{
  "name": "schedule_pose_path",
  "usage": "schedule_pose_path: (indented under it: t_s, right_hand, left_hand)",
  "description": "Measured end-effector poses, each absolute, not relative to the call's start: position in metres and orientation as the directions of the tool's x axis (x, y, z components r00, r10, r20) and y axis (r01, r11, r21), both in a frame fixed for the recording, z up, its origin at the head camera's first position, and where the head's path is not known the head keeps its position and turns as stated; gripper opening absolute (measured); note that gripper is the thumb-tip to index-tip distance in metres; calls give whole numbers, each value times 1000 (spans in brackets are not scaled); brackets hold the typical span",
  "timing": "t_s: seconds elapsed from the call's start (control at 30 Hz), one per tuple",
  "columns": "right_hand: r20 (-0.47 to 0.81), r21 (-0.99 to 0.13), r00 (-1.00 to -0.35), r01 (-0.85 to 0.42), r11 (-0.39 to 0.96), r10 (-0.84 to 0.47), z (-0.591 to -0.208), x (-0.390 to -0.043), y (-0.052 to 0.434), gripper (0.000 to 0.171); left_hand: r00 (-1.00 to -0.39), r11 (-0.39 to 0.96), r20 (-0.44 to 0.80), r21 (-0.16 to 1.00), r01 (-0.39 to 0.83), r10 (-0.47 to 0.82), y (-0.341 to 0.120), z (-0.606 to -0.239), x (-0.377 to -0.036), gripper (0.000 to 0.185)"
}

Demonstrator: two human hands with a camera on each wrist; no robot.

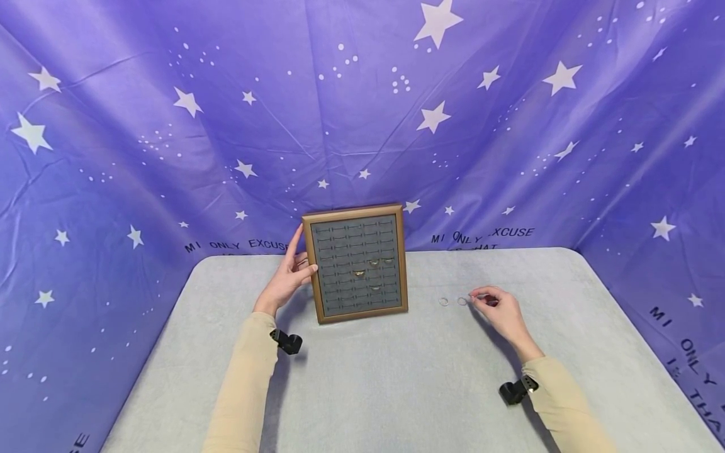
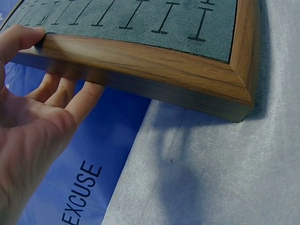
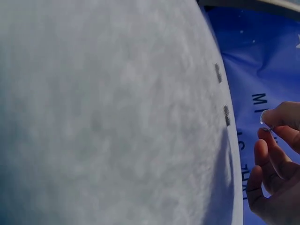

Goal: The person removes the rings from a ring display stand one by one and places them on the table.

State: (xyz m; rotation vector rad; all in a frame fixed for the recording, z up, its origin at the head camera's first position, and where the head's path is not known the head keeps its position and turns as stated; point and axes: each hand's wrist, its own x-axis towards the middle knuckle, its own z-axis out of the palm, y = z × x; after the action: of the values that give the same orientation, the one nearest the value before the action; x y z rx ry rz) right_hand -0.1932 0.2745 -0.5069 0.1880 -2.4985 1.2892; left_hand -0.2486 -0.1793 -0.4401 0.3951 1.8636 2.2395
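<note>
A ring display board [image 1: 334, 264] with a brown wooden frame and slotted grey-green padding stands tilted up on the table. My left hand [image 1: 286, 280] grips its left side. In the left wrist view the thumb lies on the wooden frame [image 2: 140, 56] and the other fingers go behind it. Several rings, among them a gold-coloured ring [image 1: 359, 274], sit in the slots. Off to the right, my right hand [image 1: 501, 314] pinches a thin silvery ring [image 3: 263, 117] between thumb and fingertips. Beside those fingertips lie a ring [image 1: 462, 301] and another ring [image 1: 443, 302] on the table.
The pale grey cloth-covered table [image 1: 396, 384] spreads around both hands. A purple curtain with white stars [image 1: 362, 113] hangs along its back and sides, close behind the board. Each wrist wears a small black camera, such as the left wrist camera [image 1: 290, 343].
</note>
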Motion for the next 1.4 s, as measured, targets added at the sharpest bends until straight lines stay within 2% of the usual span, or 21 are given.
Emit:
schedule_pose_path:
  t_s: [0.83,1.13,1.4]
  right_hand:
    - [262,-671,-964,-218,709,-48,-519,-208,295,6]
    - [256,-635,-964,-219,741,-66,-518,-207,296,12]
    - [258,-654,-965,-201,730,-34,-510,-203,295,14]
  left_hand:
    - [-945,-161,69,987,18,319,-180,-441,-249,94]
    - [-951,-139,65,990,23,303,-183,-458,-259,94]
    - [-950,-142,85,989,43,300,-184,-459,-259,94]
